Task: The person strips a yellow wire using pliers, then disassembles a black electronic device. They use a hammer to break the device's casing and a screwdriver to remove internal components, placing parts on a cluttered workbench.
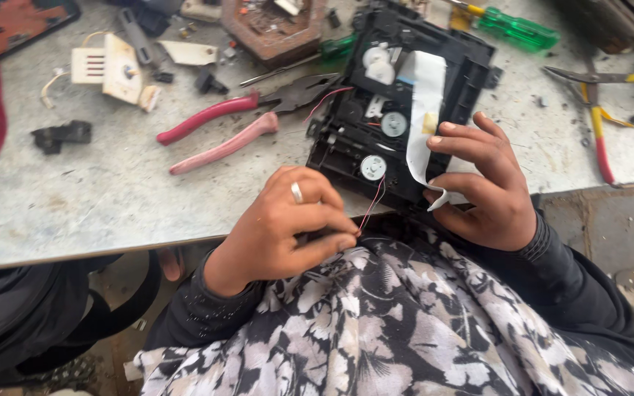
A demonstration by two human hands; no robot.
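My left hand [288, 227] pinches the thin red wire [372, 205], which runs up-right to the black plastic drive mechanism [398, 110]; my right hand [486, 183] grips its white ribbon cable [425, 110].

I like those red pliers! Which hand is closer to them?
Left. The left hand sits just below the red pliers, pinching thin red wires. The right hand is farther off, holding the black drive unit.
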